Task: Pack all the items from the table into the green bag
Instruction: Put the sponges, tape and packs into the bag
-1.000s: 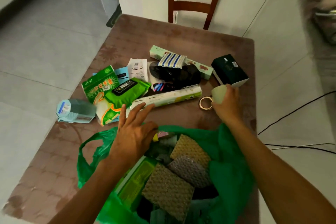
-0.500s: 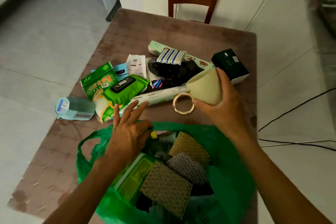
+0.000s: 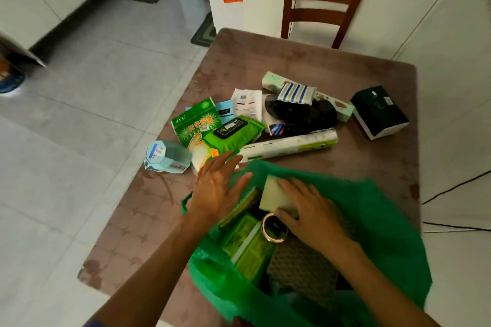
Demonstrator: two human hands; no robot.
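The right hand [image 3: 310, 210] was inside the green bag [image 3: 385, 220], grasping a pale cup [image 3: 275, 194] that lay on its side on the packed things, its gold ring handle [image 3: 273, 227] turned downward. The left hand [image 3: 215, 186] rested released, fingers spread, on the bag's rim. The cup looked stiff, light and probably fragile, so holding it round the body seemed safer than by the handle. Many items [image 3: 289, 125] were on the bench [image 3: 332, 69], not packed yet.

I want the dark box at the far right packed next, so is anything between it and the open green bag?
Nothing visible: bare table lies between the dark box and the green bag. The long roll box lies left of that line.
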